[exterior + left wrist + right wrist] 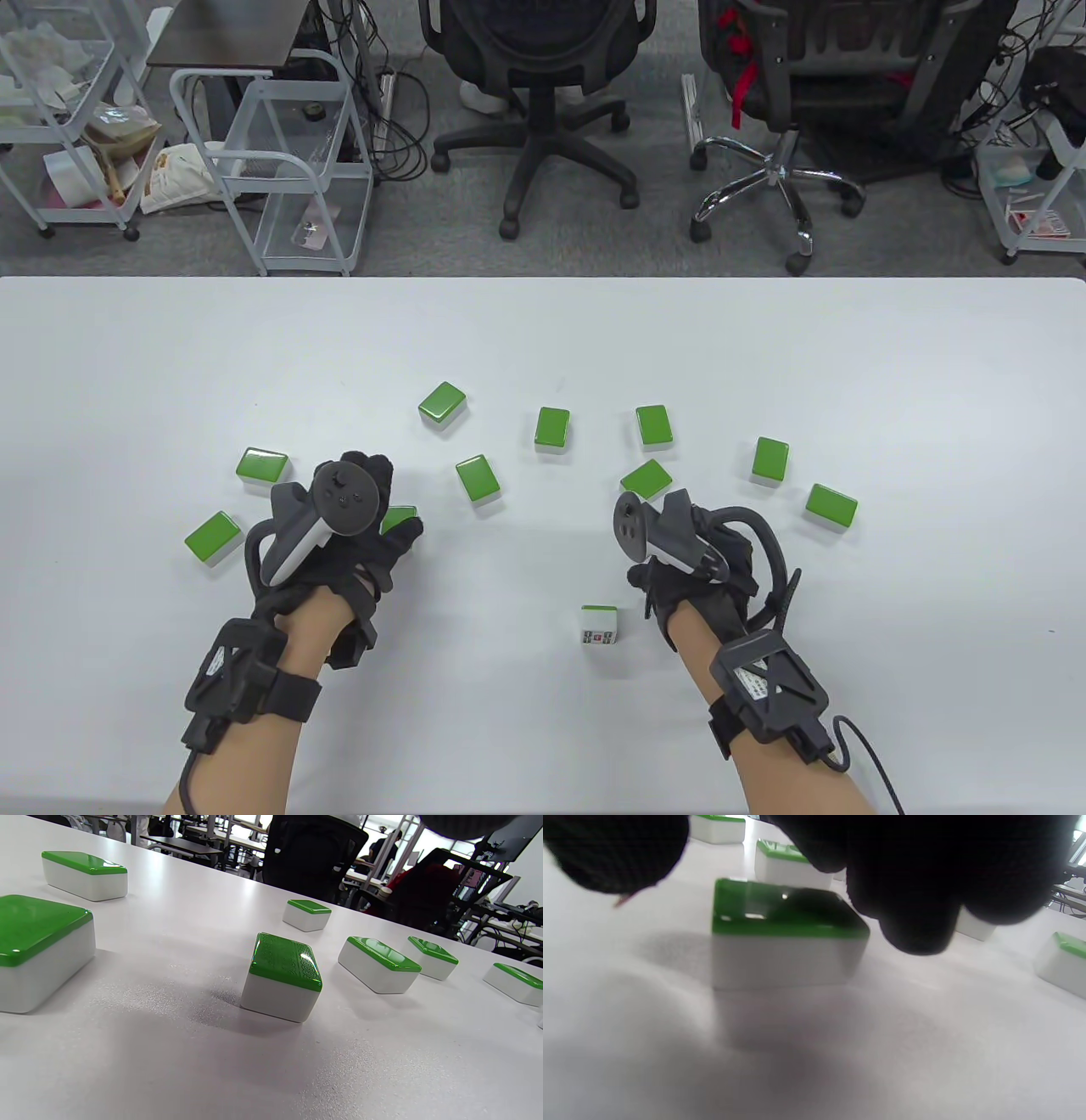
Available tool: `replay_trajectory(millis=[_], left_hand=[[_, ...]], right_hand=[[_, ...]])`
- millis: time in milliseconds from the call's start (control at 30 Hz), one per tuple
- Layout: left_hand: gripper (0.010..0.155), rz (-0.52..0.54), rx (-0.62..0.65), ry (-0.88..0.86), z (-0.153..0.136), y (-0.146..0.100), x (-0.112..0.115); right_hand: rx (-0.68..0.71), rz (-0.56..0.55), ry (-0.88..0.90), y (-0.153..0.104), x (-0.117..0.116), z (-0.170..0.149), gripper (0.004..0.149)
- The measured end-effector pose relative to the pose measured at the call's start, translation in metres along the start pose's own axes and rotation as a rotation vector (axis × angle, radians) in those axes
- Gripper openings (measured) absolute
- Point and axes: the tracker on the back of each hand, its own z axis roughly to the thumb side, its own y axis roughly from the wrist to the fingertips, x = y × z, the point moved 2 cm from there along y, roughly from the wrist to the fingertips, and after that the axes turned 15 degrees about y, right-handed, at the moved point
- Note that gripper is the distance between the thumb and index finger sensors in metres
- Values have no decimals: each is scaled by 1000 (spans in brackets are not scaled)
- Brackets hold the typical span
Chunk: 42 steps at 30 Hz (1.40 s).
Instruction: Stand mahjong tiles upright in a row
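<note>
Hands first: right hand hovers over a flat green tile. In the right wrist view the fingertips hang just above its far edge w/ thumb out to the left, so fingers look spread and not gripping yet, tho it's blurry. Left hand sits over another tile peeking out by the fingers; can't tell if it's touching or how the fingers lie. One tile already stands upright, face toward the person, just left of the right wrist. Rest of the tiles lie green-back-up, scattered in a loose arc on the white table.
</note>
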Motion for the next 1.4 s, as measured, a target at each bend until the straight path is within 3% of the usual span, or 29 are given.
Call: replay_trajectory(millis=[267, 467, 600, 767, 1033, 1400], left_hand=[[85, -7, -2, 3, 0, 0, 1], [85, -6, -5, 0, -1, 0, 1], [85, -10, -4, 5, -1, 0, 1], [85, -10, -3, 7, 0, 0, 1], [85, -17, -4, 14, 0, 0, 2], [85, -23, -6, 18, 0, -1, 1]], right_hand=[[5, 86, 34, 3, -9, -1, 79], [138, 222, 282, -9, 7, -1, 75], [280, 438, 448, -21, 4, 10, 73], [331, 614, 481, -23, -14, 15, 72], [310, 586, 595, -15, -12, 6, 60], [295, 516, 697, -5, -13, -7, 54]])
